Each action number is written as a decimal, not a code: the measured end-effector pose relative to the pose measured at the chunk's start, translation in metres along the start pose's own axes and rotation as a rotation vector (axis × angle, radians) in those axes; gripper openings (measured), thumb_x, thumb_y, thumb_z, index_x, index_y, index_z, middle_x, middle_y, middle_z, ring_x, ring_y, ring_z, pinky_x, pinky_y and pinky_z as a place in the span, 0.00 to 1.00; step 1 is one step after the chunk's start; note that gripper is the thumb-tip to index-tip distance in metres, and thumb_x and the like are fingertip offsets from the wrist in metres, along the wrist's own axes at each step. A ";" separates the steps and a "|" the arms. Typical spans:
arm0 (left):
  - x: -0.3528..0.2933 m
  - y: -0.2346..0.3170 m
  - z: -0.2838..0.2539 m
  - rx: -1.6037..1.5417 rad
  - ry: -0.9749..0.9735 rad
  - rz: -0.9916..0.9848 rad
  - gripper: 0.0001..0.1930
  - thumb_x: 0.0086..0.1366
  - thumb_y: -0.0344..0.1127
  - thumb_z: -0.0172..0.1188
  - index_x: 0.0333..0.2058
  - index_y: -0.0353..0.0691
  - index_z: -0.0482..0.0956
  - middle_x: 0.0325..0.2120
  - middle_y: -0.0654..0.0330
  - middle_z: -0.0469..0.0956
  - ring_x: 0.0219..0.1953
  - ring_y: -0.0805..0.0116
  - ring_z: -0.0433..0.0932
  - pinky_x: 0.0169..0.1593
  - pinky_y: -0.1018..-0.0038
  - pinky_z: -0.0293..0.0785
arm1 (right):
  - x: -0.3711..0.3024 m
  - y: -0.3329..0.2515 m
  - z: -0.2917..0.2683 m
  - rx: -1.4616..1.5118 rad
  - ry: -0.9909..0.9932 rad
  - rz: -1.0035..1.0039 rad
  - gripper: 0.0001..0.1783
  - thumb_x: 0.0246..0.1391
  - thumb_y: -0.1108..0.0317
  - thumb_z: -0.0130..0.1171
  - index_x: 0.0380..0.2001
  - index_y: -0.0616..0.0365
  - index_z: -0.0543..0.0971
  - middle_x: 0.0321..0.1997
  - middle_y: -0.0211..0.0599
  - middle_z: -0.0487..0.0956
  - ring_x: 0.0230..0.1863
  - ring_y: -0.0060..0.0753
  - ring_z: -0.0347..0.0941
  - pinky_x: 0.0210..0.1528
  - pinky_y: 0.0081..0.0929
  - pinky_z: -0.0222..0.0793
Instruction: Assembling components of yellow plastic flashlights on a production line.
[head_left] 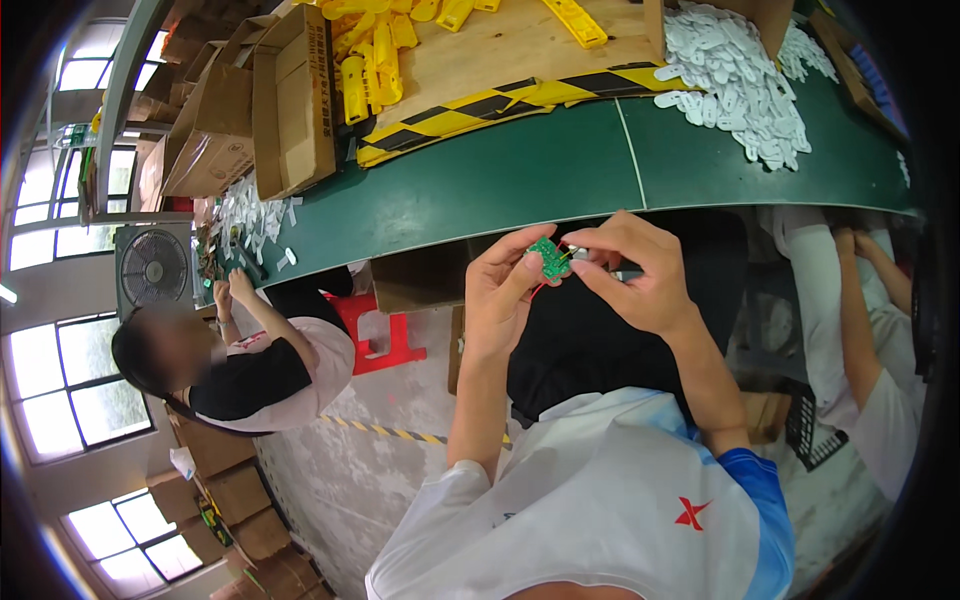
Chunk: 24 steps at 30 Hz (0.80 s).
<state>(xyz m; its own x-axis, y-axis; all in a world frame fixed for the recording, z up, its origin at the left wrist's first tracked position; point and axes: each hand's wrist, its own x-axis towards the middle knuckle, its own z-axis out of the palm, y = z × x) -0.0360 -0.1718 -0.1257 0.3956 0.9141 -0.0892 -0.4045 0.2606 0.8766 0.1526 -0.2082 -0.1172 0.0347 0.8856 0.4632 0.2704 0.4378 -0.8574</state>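
A small green circuit board [549,258] is pinched between the thumb and fingers of my left hand [505,285], held over my lap just off the bench edge. Thin wires, dark, yellow and red, run from the board. My right hand [640,270] is closed, thumb and fingertips together, on a small silvery part [578,253] at the wires' end, close beside the board. Its exact kind is too small to tell. Both hands are near each other in front of the green bench [480,200].
White plastic pieces [735,85] lie heaped at the bench's right, yellow plastic casings [375,60] at the back left beside an open cardboard box [292,105]. Striped tape [500,108] edges a wooden board. A co-worker [270,360] sits at left, another person [860,330] at right.
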 end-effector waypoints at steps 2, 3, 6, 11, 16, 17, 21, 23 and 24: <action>0.002 -0.001 0.001 -0.003 -0.005 0.003 0.18 0.70 0.32 0.56 0.53 0.24 0.75 0.36 0.54 0.82 0.34 0.69 0.81 0.42 0.75 0.78 | 0.004 0.005 -0.001 0.003 0.029 -0.037 0.15 0.44 0.78 0.70 0.38 0.54 0.85 0.27 0.31 0.77 0.25 0.25 0.74 0.27 0.21 0.69; 0.002 -0.002 0.002 0.008 -0.007 0.010 0.18 0.70 0.32 0.56 0.52 0.25 0.75 0.36 0.54 0.81 0.33 0.70 0.80 0.41 0.76 0.77 | 0.006 0.009 -0.007 -0.064 -0.008 -0.130 0.14 0.43 0.77 0.71 0.36 0.53 0.85 0.27 0.30 0.77 0.25 0.26 0.74 0.26 0.22 0.69; 0.001 -0.003 0.003 0.018 -0.007 0.011 0.17 0.70 0.32 0.57 0.52 0.25 0.76 0.35 0.55 0.81 0.32 0.71 0.80 0.38 0.77 0.76 | 0.004 0.016 -0.010 -0.136 -0.040 -0.257 0.12 0.42 0.76 0.72 0.33 0.53 0.86 0.27 0.28 0.76 0.25 0.28 0.74 0.25 0.24 0.69; -0.006 -0.003 0.000 0.044 0.016 -0.011 0.16 0.69 0.33 0.58 0.50 0.27 0.77 0.33 0.58 0.80 0.31 0.74 0.78 0.33 0.80 0.72 | 0.000 0.019 -0.006 -0.190 -0.085 -0.343 0.10 0.41 0.74 0.73 0.31 0.53 0.85 0.26 0.28 0.76 0.25 0.28 0.74 0.25 0.25 0.69; -0.009 0.003 0.001 0.124 0.021 -0.004 0.16 0.67 0.32 0.60 0.50 0.28 0.78 0.31 0.62 0.79 0.29 0.79 0.75 0.32 0.82 0.69 | 0.001 0.013 -0.002 -0.042 -0.230 0.007 0.07 0.42 0.73 0.72 0.26 0.56 0.82 0.28 0.29 0.75 0.27 0.33 0.73 0.30 0.29 0.70; -0.009 0.004 0.001 0.126 0.021 -0.004 0.16 0.67 0.32 0.60 0.50 0.28 0.78 0.31 0.62 0.79 0.29 0.79 0.75 0.32 0.82 0.69 | 0.001 0.012 -0.004 -0.041 -0.229 0.007 0.07 0.42 0.73 0.72 0.26 0.56 0.82 0.28 0.29 0.75 0.27 0.33 0.73 0.30 0.29 0.70; -0.007 0.007 0.001 0.276 0.072 0.017 0.15 0.64 0.27 0.63 0.49 0.28 0.79 0.32 0.63 0.79 0.30 0.81 0.74 0.32 0.84 0.69 | 0.002 0.010 -0.019 -0.117 -0.270 0.008 0.08 0.43 0.72 0.71 0.26 0.57 0.79 0.31 0.30 0.76 0.32 0.36 0.74 0.35 0.31 0.70; -0.006 0.006 0.004 0.350 0.080 0.042 0.16 0.63 0.26 0.64 0.49 0.28 0.79 0.33 0.63 0.79 0.30 0.81 0.74 0.32 0.84 0.69 | 0.003 0.007 -0.025 -0.112 -0.253 0.020 0.09 0.43 0.71 0.71 0.26 0.57 0.79 0.32 0.31 0.76 0.33 0.37 0.74 0.35 0.32 0.70; -0.006 0.004 0.006 0.386 0.072 0.039 0.15 0.63 0.25 0.64 0.48 0.27 0.79 0.33 0.63 0.79 0.30 0.81 0.74 0.33 0.85 0.69 | 0.003 0.004 -0.027 -0.088 -0.221 0.012 0.09 0.44 0.70 0.71 0.26 0.57 0.79 0.31 0.31 0.76 0.34 0.38 0.73 0.36 0.33 0.70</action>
<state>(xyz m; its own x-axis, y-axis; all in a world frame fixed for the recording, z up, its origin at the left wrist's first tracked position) -0.0351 -0.1778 -0.1188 0.3219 0.9440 -0.0728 -0.0727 0.1013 0.9922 0.1796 -0.2077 -0.1131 -0.1709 0.9072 0.3844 0.3548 0.4206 -0.8350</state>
